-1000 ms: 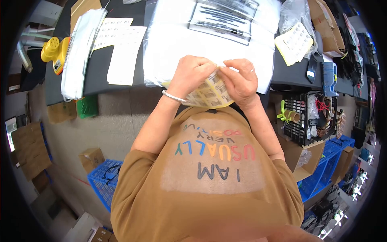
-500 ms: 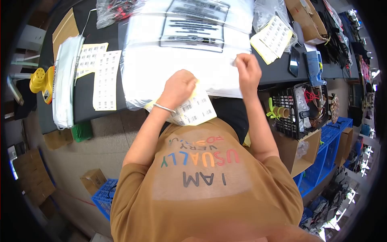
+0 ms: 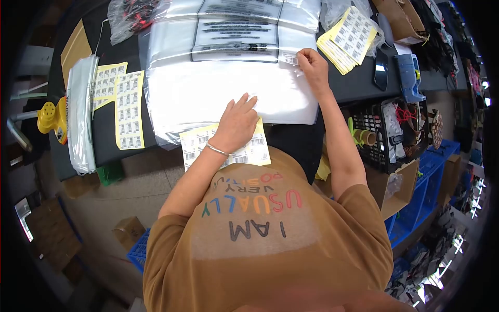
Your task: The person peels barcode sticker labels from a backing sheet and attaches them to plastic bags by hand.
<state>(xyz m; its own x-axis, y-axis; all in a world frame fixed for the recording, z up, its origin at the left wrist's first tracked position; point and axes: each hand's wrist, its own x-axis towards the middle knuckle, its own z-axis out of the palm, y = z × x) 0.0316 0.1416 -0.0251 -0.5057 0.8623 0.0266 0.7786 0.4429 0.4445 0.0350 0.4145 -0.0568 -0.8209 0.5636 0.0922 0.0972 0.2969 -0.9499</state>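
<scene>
A stack of clear plastic bags (image 3: 208, 91) with black printed warning panels lies in front of me on the table. My left hand (image 3: 236, 125) rests with stretched fingers on the stack's near edge, its palm over a yellow-backed sheet of barcode labels (image 3: 195, 143). That sheet overhangs the table edge against my shirt. My right hand (image 3: 313, 67) pinches a small white barcode label (image 3: 289, 57) at the right side of the top bag, just beside the printed panel. Whether the label is stuck down there, I cannot tell.
More label sheets lie left (image 3: 130, 109) and right (image 3: 353, 39) of the stack. Beside the left ones is a folded bundle of plastic bags (image 3: 81, 117). A phone (image 3: 381, 70), a blue holder (image 3: 409, 78) and a black crate (image 3: 369, 122) are at right.
My left hand has opened from a closed grip and lies flat over the label sheet. My right hand has moved up and left, bringing the small label to the top bag.
</scene>
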